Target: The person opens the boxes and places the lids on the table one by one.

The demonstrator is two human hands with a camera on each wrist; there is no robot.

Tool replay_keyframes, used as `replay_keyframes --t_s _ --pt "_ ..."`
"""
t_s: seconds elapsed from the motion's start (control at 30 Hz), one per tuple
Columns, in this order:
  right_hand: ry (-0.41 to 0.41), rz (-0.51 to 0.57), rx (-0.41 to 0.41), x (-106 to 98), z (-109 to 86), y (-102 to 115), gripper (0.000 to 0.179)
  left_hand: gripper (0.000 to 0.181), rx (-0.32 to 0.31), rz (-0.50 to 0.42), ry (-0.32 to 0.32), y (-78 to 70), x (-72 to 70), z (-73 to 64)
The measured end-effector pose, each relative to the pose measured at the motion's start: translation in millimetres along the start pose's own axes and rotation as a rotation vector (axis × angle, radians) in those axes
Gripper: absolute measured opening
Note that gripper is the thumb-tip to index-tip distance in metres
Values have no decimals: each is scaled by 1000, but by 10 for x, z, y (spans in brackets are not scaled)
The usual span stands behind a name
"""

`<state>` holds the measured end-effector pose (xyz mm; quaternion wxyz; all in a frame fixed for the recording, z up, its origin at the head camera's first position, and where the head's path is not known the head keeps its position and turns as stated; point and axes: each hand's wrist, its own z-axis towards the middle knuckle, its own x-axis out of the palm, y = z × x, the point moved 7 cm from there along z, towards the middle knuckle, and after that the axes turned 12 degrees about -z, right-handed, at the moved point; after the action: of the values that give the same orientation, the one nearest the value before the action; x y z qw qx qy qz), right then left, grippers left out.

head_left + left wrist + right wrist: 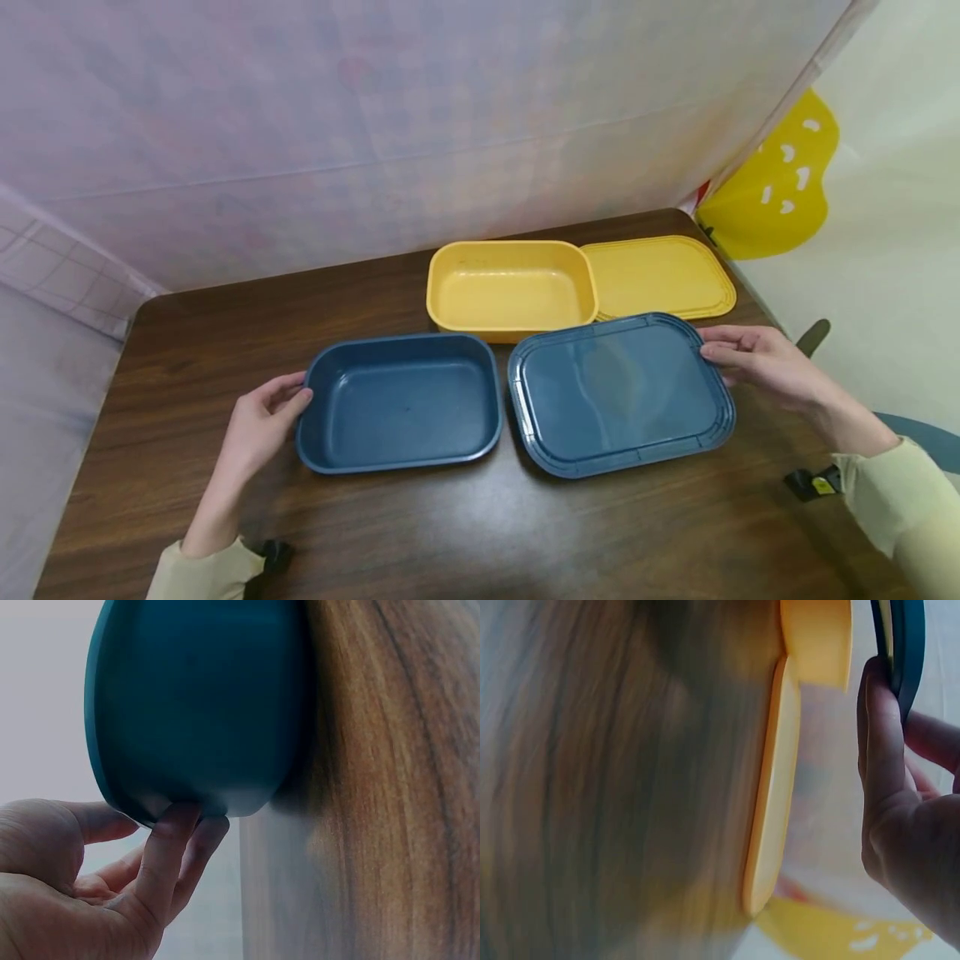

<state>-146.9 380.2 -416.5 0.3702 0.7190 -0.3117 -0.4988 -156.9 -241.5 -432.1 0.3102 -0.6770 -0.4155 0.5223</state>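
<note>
A dark blue rectangular container [405, 404] stands without a cover on the brown table. My left hand [258, 425] pinches its left rim, with the thumb on top and fingers against the outer wall, as the left wrist view shows beneath the blue wall [195, 705]. To its right, a matching blue lid [622, 396] is held by my right hand [765, 362] at its right edge. In the right wrist view the lid [909, 656] is seen edge-on, raised off the table, between thumb and fingers [883, 735].
Behind the blue pieces sits an open yellow container [513, 292], and a yellow lid [660, 279] lies at its right. A pale curtain [375, 125] hangs along the table's back edge. The wooden tabletop [420, 533] extends toward me.
</note>
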Motion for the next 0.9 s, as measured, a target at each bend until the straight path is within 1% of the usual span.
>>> replay_keyframes --t_s 0.1,0.23,0.5,0.57,0.63,0.67,0.7,0.83,0.9 --pt "-5 -35 24 -120 -64 -142 41 51 5 5 2 -1 3 4" --pt "-7 -65 39 -240 -101 -312 44 51 9 -1 -1 -9 6 9" --pt "-18 -98 94 -368 -106 -583 43 48 23 -15 -2 -36 7 2" --pt "-23 -107 113 -384 -99 -627 40 48 25 -13 -3 -36 4 2" --pt "-29 -133 132 -397 -89 -658 30 48 22 -12 -2 -31 2 0" --pt "-30 -155 142 -403 -83 -670 25 48 21 -9 -3 -29 -1 -1" --pt "-32 -183 152 -406 -76 -681 23 49 18 -8 -3 -24 -3 0" --pt "-25 -348 176 -408 -42 -686 50 50 10 3 -3 -9 -14 5" --pt "-22 -428 186 -404 -28 -672 52 51 8 3 -2 -4 -19 7"
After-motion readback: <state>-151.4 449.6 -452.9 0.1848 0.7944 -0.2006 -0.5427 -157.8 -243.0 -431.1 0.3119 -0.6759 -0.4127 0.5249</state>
